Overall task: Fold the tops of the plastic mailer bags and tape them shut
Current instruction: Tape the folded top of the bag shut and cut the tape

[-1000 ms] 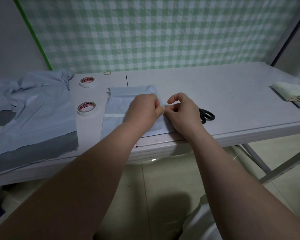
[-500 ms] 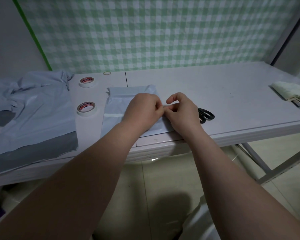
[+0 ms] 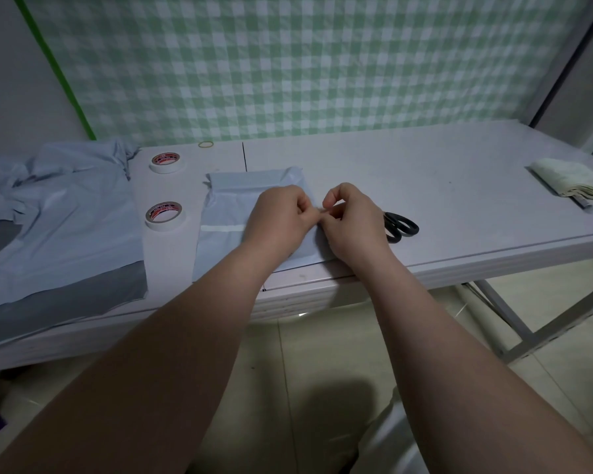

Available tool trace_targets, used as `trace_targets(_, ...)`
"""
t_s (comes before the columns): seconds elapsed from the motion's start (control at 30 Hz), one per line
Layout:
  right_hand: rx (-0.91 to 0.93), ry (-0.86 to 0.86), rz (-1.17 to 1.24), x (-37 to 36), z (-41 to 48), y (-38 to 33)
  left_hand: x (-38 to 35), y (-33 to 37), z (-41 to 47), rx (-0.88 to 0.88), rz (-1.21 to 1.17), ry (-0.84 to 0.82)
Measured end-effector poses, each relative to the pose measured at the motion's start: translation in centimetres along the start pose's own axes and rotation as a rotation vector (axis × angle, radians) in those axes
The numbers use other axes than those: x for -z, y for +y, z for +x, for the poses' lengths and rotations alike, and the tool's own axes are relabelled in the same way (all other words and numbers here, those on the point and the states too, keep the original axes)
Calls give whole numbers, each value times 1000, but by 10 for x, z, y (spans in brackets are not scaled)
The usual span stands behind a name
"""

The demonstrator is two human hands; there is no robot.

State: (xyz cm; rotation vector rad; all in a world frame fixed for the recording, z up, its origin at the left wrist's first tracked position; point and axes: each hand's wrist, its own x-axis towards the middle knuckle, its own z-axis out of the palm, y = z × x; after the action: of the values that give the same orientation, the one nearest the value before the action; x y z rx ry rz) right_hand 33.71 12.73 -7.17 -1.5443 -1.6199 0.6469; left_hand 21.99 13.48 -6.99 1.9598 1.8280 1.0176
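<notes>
Pinching what seems a short white tape piece [image 3: 319, 210], left hand [image 3: 281, 217] and right hand [image 3: 353, 224] meet over the pale blue plastic mailer bag [image 3: 226, 206]; taping step, next press it down

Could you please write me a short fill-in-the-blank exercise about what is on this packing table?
1. The left hand and right hand seem to pinch the end of the white tape strip stuck across the ____.
2. The black tool beside the right hand is a pair of ____.
3. Counting the far tape roll and the near tape roll, the table holds ____ rolls.
4. The wall covering behind is checked white and ____.
Missing words: mailer bag; scissors; two; green.
</notes>
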Motion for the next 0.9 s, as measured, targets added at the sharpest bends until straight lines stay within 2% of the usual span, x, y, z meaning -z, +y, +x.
trace_targets(0.33,-26,-33,-17,4,5,-3,5,-4,0,106,-231,-4)
trace_targets(0.47,28,-50,-34,6,5,-2,8,-6,0,100,-267,-35)
trace_targets(0.73,-10,3,-332,2,17,0,5,-6,-5,-29,-69,-57)
trace_targets(0.9,-50,3,-320,9,22,1,1,-4,-9,-169,163,-87)
